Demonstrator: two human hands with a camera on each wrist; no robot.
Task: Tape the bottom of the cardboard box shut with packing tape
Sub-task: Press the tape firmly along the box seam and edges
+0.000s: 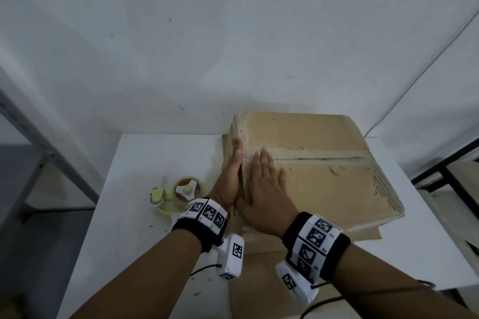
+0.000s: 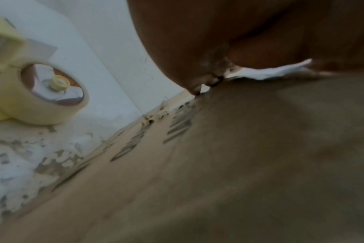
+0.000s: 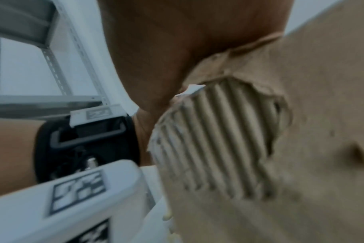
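The box [image 1: 324,163] sits right of centre in the head view, on the white bench [image 1: 155,163], its flaps closed and facing up. A strip of tape [image 1: 318,154] runs along the centre seam from the left edge toward the right edge.

The left hand [image 1: 229,181] lies flat against the box's left side wall, fingers straight and pointing away from the camera; its grip is not closed around anything. The right hand [image 1: 264,189] lies palm down on the box top near the left edge, fingers straight and spread a little, fingertips touching the left end of the tape; it presses rather than grips.

The dispenser [image 1: 176,194], pale yellow with a tape roll on it, lies on the bench just left of the left wrist. In the left wrist view the roll [image 2: 41,97] fills the left of the frame.

In the right wrist view, a torn patch [image 3: 218,141] on the cardboard at mid-frame bares the corrugated ribs.
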